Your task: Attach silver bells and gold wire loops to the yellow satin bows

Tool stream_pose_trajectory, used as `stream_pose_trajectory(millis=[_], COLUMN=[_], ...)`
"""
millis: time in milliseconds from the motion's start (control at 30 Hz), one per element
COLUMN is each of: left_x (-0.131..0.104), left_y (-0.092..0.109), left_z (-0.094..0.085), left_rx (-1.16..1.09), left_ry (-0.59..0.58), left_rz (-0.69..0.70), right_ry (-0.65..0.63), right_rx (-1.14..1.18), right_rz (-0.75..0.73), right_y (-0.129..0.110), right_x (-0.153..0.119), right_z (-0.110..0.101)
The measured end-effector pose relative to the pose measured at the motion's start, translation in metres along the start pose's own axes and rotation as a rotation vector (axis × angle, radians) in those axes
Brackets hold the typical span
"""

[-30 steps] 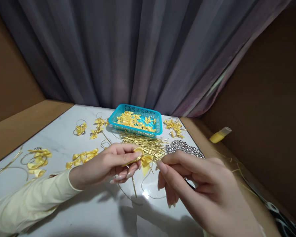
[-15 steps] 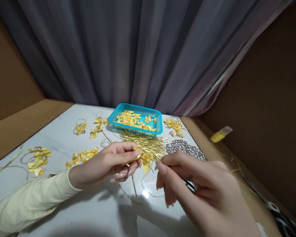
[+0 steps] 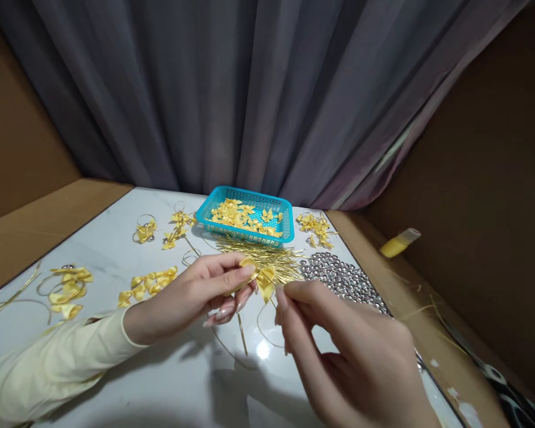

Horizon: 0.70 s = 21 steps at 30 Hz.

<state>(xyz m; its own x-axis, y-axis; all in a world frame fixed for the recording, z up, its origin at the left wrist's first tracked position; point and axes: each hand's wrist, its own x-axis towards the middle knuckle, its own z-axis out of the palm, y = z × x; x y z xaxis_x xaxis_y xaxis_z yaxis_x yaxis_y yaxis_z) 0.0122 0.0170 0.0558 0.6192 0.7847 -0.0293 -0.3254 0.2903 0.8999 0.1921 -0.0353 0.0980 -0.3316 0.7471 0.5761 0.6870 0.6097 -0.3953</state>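
A yellow ribbon bow (image 3: 266, 282) with thin gold cord is pinched between the thumb and fingers of my left hand (image 3: 220, 285), over the middle of the table. Just right of the bow, my right hand (image 3: 339, 339) has its thumb and forefinger pressed together at the bow's edge; what lies between those fingertips is too small to make out. Behind both hands a pile of gold ties (image 3: 271, 254) lies in front of a turquoise basket (image 3: 245, 235) of yellow bows. Silver beads (image 3: 339, 278) are spread to the right.
Yellow bows (image 3: 154, 280) lie in a group at left, with looped bow pieces (image 3: 69, 288) farther left. More bows (image 3: 315, 228) sit at back right. A yellow tube (image 3: 400, 242) rests beyond the table's right edge. Grey curtains (image 3: 205, 89) hang behind.
My right hand has turned and shifted slightly left and down, uncovering more silver beads. The bow in my left hand has tilted a little and moved slightly.
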Motion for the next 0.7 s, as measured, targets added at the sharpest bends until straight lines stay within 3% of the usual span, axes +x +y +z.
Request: stream_pose_trajectory(millis=[133,300,433,700], left_x=[0.0,0.001,0.001,-0.001], left_y=[-0.001,-0.002,-0.001,0.001], left_z=[0.002,0.005,0.007,0.002], left_rx=[0.02,0.01,-0.008,0.131], left_ry=[0.066,0.085,0.069,0.075], left_rz=[0.052,0.111,0.101,0.156], right_ry=[0.195,0.272,0.346,0.355], right_rx=[-0.256,-0.42,-0.442,-0.444], right_rz=[-0.203,-0.276,-0.253,-0.171], right_y=[0.0,-0.004,-0.008,-0.011], right_x=[-0.002,-0.002,-0.004,-0.002], right_z=[0.019,0.04,0.044,0.042])
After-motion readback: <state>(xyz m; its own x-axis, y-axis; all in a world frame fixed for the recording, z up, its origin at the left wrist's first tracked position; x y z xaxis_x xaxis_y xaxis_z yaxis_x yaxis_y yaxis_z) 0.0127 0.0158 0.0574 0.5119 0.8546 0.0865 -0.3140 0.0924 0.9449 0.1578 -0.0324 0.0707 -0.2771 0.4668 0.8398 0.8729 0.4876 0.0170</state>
